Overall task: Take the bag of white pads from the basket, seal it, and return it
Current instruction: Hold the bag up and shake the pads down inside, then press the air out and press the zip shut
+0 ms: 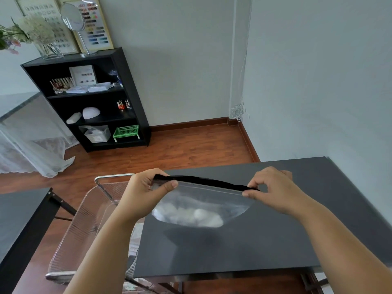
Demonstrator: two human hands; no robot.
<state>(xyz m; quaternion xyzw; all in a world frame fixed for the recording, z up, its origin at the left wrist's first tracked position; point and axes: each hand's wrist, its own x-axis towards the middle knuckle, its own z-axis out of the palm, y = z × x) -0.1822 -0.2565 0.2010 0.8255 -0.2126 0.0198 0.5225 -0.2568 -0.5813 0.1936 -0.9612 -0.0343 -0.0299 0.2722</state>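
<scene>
A clear zip bag point(201, 200) with a black strip along its top hangs above the dark table point(275, 240). Several white pads point(191, 215) lie bunched in its bottom. My left hand point(146, 187) pinches the left end of the black strip between thumb and fingers. My right hand point(271, 187) pinches the right end the same way. The strip is stretched between both hands. A clear ribbed basket point(84, 225) with a metal rim stands to the left of the table, below my left forearm.
A second dark table point(19, 219) is at the lower left. A black shelf unit point(95, 98) with small items and a green crate stands against the far wall. A wooden floor lies between them. A white wall borders the table on the right.
</scene>
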